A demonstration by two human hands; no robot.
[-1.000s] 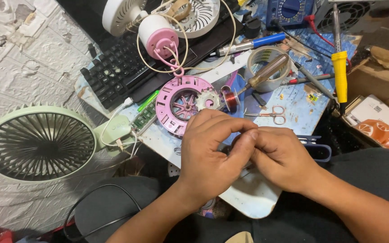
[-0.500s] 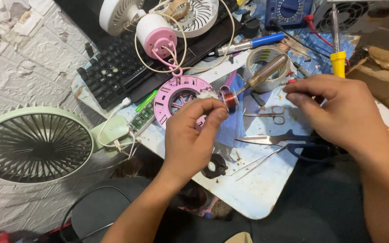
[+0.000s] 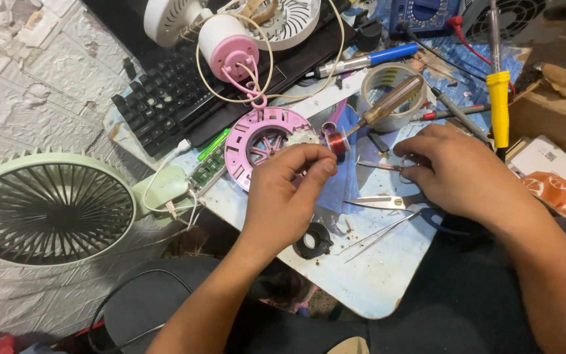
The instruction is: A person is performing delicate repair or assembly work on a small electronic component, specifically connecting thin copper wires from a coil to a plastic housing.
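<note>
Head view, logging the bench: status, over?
Left hand pinching copper coil by pink fan housing. Right hand on small scissors. Nothing between them.

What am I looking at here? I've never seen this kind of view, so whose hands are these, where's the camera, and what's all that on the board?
The camera sits on a person's head and looks down at their own two bare hands; there is no machine. The left hand pinches something small by the round pink plastic fan housing and the small spool of copper wire; what it grips is hidden. The right hand rests on the small pair of metal scissors on the pale work board. Also there: a black ring-shaped part, thin metal tweezers, a roll of clear tape, a yellow-handled soldering iron and a black keyboard. A pale green desk fan lies to the left.
</note>
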